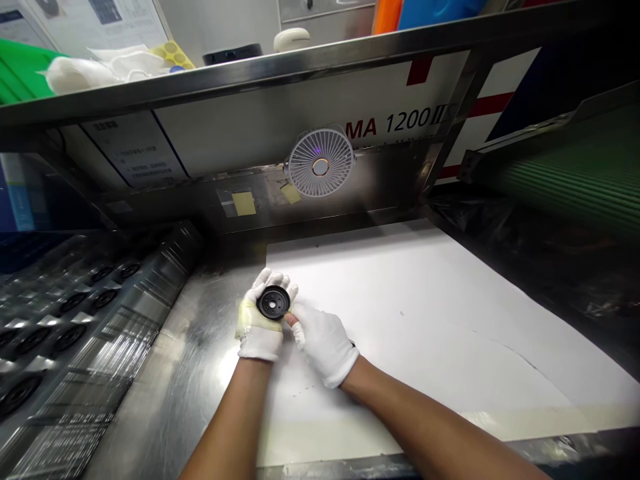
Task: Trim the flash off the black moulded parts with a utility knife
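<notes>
A black round disc-shaped part [273, 303] with a raised rim, a small centre hole and several smaller holes around it lies face up in my left hand [257, 323]. That hand wears a white and yellowish glove, and its fingers curl up around the far side of the part. My right hand [323, 340], in a white glove with one bare fingertip, is closed beside the part's lower right edge. A small dark tip shows by the right wrist; what the fingers hold is hidden. Both hands are above a white sheet [400, 347] on the metal table [195, 333].
Stacked clear plastic trays [125, 347] with similar black round parts stand at the left. A small white fan [321, 163] faces me at the back, below a metal shelf [240, 75] bearing various items. To the right is a green ribbed conveyor belt [565, 163].
</notes>
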`<state>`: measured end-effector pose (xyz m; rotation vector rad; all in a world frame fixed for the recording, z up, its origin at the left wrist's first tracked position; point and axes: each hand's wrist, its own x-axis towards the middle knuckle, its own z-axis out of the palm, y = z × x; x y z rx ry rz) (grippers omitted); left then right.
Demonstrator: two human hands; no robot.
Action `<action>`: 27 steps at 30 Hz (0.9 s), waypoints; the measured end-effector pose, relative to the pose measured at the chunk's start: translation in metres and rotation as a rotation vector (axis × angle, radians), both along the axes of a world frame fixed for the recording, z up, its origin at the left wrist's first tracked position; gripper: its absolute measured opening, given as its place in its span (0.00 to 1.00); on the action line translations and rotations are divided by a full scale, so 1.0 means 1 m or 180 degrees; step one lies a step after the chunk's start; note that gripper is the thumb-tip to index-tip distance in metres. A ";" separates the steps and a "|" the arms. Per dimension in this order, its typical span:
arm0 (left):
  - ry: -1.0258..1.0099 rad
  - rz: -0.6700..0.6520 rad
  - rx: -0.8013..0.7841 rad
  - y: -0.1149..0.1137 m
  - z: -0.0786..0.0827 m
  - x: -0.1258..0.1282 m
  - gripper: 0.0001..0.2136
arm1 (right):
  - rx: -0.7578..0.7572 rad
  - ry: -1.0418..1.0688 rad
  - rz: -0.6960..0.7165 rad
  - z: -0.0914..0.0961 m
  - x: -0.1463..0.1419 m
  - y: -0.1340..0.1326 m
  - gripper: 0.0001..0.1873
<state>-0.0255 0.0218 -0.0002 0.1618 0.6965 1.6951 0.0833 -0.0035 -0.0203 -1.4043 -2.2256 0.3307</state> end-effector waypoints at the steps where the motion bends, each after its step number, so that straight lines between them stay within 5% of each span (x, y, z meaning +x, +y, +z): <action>1: 0.0048 -0.0136 -0.0019 -0.001 0.000 -0.001 0.11 | -0.0010 0.0001 -0.0035 0.000 0.002 0.002 0.11; 5: -0.0017 -0.0339 0.0099 -0.002 0.002 -0.002 0.09 | -0.0076 -0.0027 -0.0178 0.001 0.008 0.007 0.12; 10: -0.0116 -0.0147 0.0049 0.004 0.002 -0.002 0.01 | -0.0114 -0.0061 -0.0139 0.002 0.004 0.002 0.11; 17: -0.0024 0.0147 0.0195 0.002 0.001 0.002 0.04 | -0.0090 -0.0051 -0.0011 0.003 0.000 -0.004 0.11; 22: 0.0185 -0.0461 0.0007 -0.003 0.002 -0.001 0.11 | -0.0104 -0.0033 -0.0100 0.004 0.007 0.003 0.12; 27: 0.0085 -0.0514 0.0165 0.000 0.002 -0.003 0.03 | -0.0110 -0.0033 -0.0144 0.001 0.009 0.005 0.12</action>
